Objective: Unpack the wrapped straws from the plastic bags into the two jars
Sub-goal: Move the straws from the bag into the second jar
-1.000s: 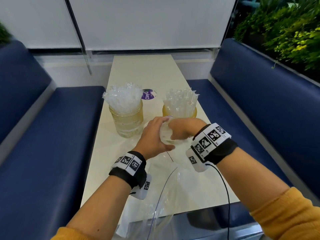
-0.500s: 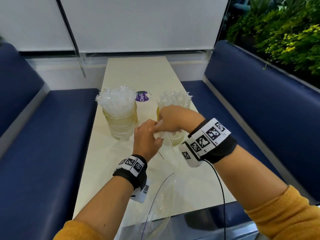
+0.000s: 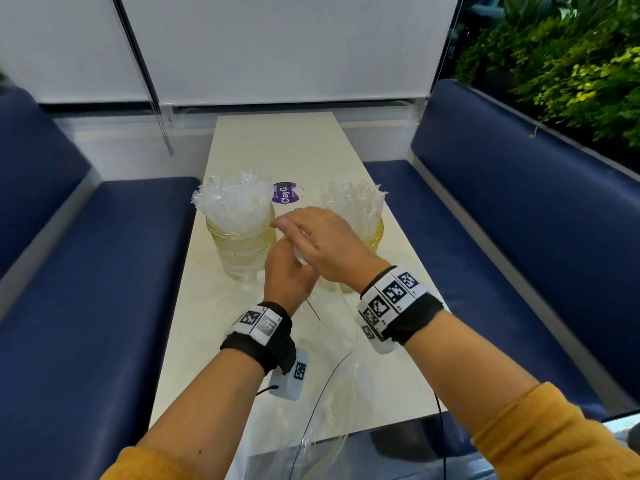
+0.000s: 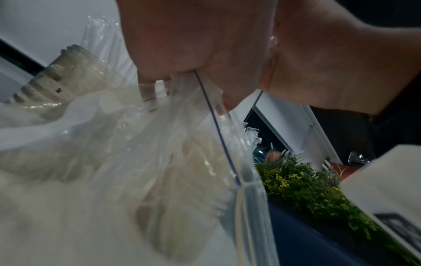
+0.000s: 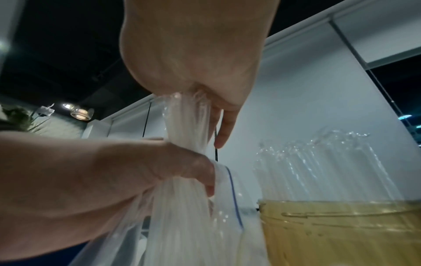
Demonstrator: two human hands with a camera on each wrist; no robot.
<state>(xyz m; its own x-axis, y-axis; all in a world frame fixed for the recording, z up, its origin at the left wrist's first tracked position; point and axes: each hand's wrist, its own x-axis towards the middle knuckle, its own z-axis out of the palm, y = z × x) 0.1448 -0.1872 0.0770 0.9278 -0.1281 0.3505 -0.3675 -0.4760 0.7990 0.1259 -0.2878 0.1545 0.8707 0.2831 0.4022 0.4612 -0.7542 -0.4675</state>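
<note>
My right hand [image 5: 191,59] clenched round bundle of straws [image 5: 189,118], upper ends in fist, rest running down into bag [image 5: 227,194]. My left hand [image 5: 136,171] pinches bag mouth by blue zip line, fingers curled on plastic. Both hands above table [image 3: 277,150], between two jars. Left jar [image 3: 242,251] packed with wrapped straws standing upright. Right jar [image 5: 341,232], yellowish, just beside bag, also holds upright straws. Another clear bag [image 3: 322,427] lies at near table edge.
</note>
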